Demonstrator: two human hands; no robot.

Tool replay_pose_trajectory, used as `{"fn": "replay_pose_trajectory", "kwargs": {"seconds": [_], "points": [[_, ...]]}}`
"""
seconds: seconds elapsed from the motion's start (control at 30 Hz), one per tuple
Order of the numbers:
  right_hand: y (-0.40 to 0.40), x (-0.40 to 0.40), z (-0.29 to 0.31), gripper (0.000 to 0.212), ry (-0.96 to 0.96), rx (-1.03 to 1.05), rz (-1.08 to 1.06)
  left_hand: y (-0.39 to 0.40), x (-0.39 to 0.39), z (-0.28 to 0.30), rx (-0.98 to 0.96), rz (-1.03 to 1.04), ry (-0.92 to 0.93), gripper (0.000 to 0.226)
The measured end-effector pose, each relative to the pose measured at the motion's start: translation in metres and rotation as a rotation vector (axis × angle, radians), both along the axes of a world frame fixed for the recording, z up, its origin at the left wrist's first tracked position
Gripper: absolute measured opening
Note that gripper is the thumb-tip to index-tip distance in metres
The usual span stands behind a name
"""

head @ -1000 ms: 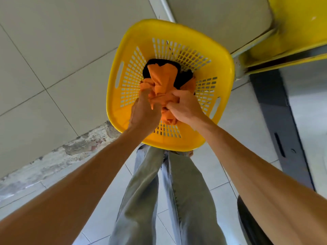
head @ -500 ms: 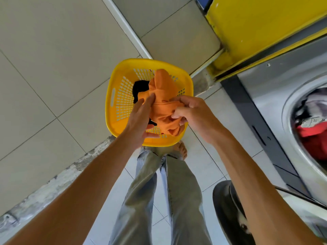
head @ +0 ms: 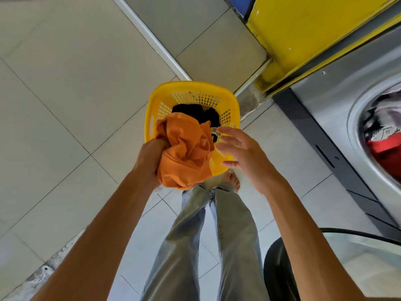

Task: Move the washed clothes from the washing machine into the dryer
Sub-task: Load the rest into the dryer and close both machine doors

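Gripped in the left hand [head: 149, 158] is a crumpled orange garment [head: 184, 153], bunched in the curled fingers and held above the near side of a yellow plastic laundry basket [head: 193, 89]. A small white label with dark print [head: 216, 132] is seen at the garment's right edge, but its writing is too small to be read. Black clothing [head: 195, 111] is seen lying inside the basket, which is set on the tiled floor [head: 65, 94]. Just right of the garment, the right hand [head: 243, 155] is held with its fingers spread and relaxed, nothing being grasped. At the far right, red [head: 388, 153] and pale clothes are seen through the round opening of a steel machine [head: 338, 101]. No brand name can be read on it.
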State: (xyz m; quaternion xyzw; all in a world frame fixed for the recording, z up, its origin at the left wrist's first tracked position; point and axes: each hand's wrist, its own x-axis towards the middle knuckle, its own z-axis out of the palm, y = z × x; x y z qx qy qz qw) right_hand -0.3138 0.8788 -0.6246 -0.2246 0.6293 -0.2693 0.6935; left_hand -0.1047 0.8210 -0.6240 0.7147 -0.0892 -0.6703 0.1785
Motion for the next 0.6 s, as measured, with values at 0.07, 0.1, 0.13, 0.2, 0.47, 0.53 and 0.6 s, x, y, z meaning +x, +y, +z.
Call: {"fn": "replay_pose_trajectory", "kwargs": {"seconds": [0.07, 0.1, 0.13, 0.2, 0.47, 0.53, 0.6], "points": [[-0.018, 0.000, -0.004, 0.042, 0.019, 0.048, -0.060, 0.000, 0.006, 0.016, 0.015, -0.034, 0.084, 0.032], [-0.028, 0.005, -0.006, 0.039, 0.011, 0.079, -0.068, -0.001, 0.008, 0.023, 0.015, -0.066, 0.112, 0.030], [-0.036, 0.012, -0.010, 0.040, -0.005, 0.127, -0.051, -0.002, 0.008, 0.028, 0.000, -0.098, 0.125, 0.033], [-0.047, 0.026, -0.020, 0.048, -0.050, 0.208, -0.015, -0.004, 0.007, 0.035, -0.048, -0.115, 0.190, 0.056], [-0.044, 0.037, -0.017, 0.043, -0.376, 0.192, -0.425, -0.039, -0.026, 0.047, -0.164, -0.289, -0.022, 0.015], [-0.033, 0.026, -0.021, 0.081, -0.310, 0.116, -0.506, -0.045, -0.045, 0.041, -0.237, -0.321, -0.078, 0.030], [-0.018, 0.007, -0.021, 0.092, -0.325, 0.045, -0.635, -0.047, -0.069, 0.038, -0.283, -0.386, -0.172, 0.034]]}}
